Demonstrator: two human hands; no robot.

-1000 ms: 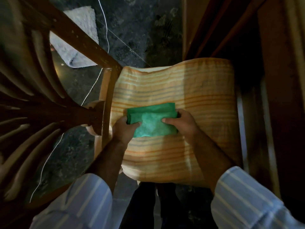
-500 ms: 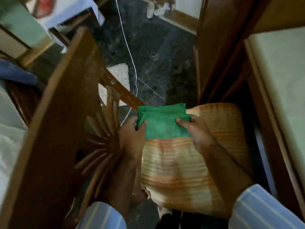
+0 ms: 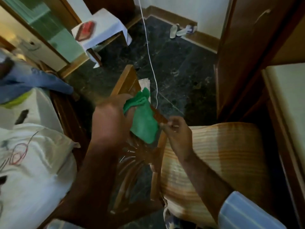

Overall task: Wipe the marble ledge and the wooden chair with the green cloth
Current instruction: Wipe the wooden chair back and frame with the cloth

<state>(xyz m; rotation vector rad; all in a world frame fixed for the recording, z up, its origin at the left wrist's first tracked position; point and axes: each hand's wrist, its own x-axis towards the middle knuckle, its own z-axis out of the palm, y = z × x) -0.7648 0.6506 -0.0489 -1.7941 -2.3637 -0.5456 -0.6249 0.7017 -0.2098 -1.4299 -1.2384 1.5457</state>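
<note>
At centre frame the left hand [image 3: 109, 119], blurred, grips the bunched green cloth [image 3: 144, 119] against the wooden chair [image 3: 130, 80] top rail. Just right of it, the right hand [image 3: 177, 131] pinches the cloth's edge above the striped cushion [image 3: 222, 154].

The floor [image 3: 178, 66] is dark stone with pale lines in it. A small table [image 3: 102, 28] with a white cover stands by the white wall [image 3: 212, 12]. A tall brown wooden cupboard [image 3: 244, 52] stands on the right.
</note>
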